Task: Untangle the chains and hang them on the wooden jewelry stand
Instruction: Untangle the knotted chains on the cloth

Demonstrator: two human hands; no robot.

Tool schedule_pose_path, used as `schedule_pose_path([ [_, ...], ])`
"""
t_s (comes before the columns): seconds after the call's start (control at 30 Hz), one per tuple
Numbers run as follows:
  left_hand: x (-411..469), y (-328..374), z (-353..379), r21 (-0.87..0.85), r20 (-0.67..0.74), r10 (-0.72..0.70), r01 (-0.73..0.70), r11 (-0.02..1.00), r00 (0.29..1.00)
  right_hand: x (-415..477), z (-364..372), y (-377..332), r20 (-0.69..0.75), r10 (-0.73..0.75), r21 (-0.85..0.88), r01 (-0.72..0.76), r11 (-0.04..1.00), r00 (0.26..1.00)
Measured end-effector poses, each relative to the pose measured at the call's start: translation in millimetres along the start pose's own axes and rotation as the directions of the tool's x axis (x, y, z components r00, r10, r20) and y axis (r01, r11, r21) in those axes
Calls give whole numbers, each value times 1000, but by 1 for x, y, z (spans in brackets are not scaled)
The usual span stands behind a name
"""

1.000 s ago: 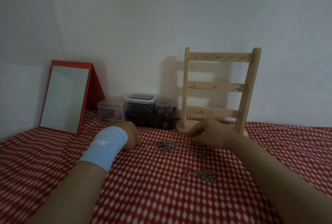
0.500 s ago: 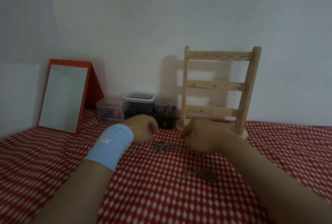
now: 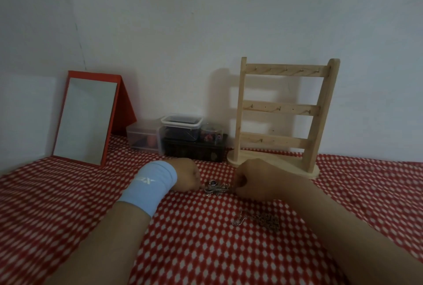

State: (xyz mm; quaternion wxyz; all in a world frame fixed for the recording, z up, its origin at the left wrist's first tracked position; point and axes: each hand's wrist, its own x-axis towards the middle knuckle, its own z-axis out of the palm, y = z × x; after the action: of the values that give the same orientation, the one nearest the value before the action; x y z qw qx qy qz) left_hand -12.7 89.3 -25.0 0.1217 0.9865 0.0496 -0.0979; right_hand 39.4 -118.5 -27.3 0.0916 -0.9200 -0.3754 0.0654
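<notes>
- The left hand (image 3: 186, 175) lies knuckles-up on the worktop near its middle, with a pale blue wristband (image 3: 151, 185) on the wrist. Its fingers are curled in tight and pinch the left end of a tangled silver chain (image 3: 216, 187).
- The right hand (image 3: 254, 177) sits just to the right of that tangle. Its fingers are curled too, and they grip the chain's right end.
- The tangled silver chain is bunched in a small knot between the two hands, touching both, on the red-and-white patterned cloth (image 3: 206, 250) that covers the worktop.
- A second chain heap (image 3: 263, 219) lies loose on the cloth, nearer the front edge and just beside the right forearm. Neither hand holds it.
- The wooden jewelry stand (image 3: 281, 109) stands upright at the worktop's back edge against the white wall (image 3: 206, 21), behind the right hand. It has three cross rails set with small hooks, and nothing hangs on them.
- A red-framed mirror (image 3: 84, 120) leans tilted back at the back left corner.
- Between the mirror and the stand, along the back edge, sit a clear plastic box (image 3: 143, 136) and a dark box (image 3: 194, 150). A white-rimmed lidded container (image 3: 182, 124) and a small round jar (image 3: 211, 133) rest on top of the dark box.
</notes>
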Motion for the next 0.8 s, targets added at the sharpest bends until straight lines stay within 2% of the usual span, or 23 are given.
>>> schedule_pose_path([
  [0.07, -1, 2, -4, -237, -76, 28, -46, 970, 997, 1, 1, 0, 3, 3, 36, -3, 999, 1000],
  [0.13, -1, 3, -10, -502, -174, 11, -98, 859, 985, -1, -2, 2, -42, 23, 285, -10, 958, 999],
  [0.17, -1, 3, -12, -571, -233, -20, -120, 812, 972, -2, -4, 2, -67, 31, 440, 2, 898, 997],
  [0.23, 1, 1, -16, -570, -385, -70, -177, 802, 920, -6, -10, 1, -56, 39, 701, 11, 713, 998],
  [0.27, 1, 1, -17, -534, -457, -71, -209, 819, 887, -7, -11, 1, -31, 40, 786, -1, 618, 999],
  [0.3, 1, 1, -18, -506, -509, -64, -239, 829, 858, -8, -13, 1, -15, 40, 815, -11, 580, 999],
  [0.33, 0, 1, -18, -507, -535, -54, -270, 818, 843, -9, -14, 2, -14, 41, 793, -13, 609, 999],
  [0.43, -4, 2, -21, -559, -540, -31, -331, 760, 841, -7, -16, 4, -81, 56, 513, -7, 858, 995],
  [0.5, -5, 1, -23, -553, -501, 0, -321, 769, 865, -8, -18, 7, -97, 50, 432, -4, 902, 994],
  [0.57, -6, 1, -24, -581, -429, 33, -304, 755, 903, -9, -17, 11, -74, 55, 424, -18, 905, 996],
  [0.6, -7, 3, -24, -671, -392, 35, -312, 672, 919, -9, -17, 12, -60, 56, 432, -25, 901, 997],
  [0.67, -7, 8, -21, -893, -327, 26, -318, 319, 945, -10, -17, 12, -37, 53, 486, -28, 874, 998],
  [0.7, -9, 12, -19, -939, -304, 27, -305, 157, 952, -10, -17, 12, -34, 46, 521, -22, 853, 998],
  [0.77, -9, 16, -16, -958, -288, 17, -288, -7, 957, -10, -16, 13, -46, 6, 602, 23, 798, 999],
  [0.8, -9, 17, -14, -957, -287, 11, -287, -42, 958, -10, -16, 13, -56, -26, 640, 56, 766, 998],
])
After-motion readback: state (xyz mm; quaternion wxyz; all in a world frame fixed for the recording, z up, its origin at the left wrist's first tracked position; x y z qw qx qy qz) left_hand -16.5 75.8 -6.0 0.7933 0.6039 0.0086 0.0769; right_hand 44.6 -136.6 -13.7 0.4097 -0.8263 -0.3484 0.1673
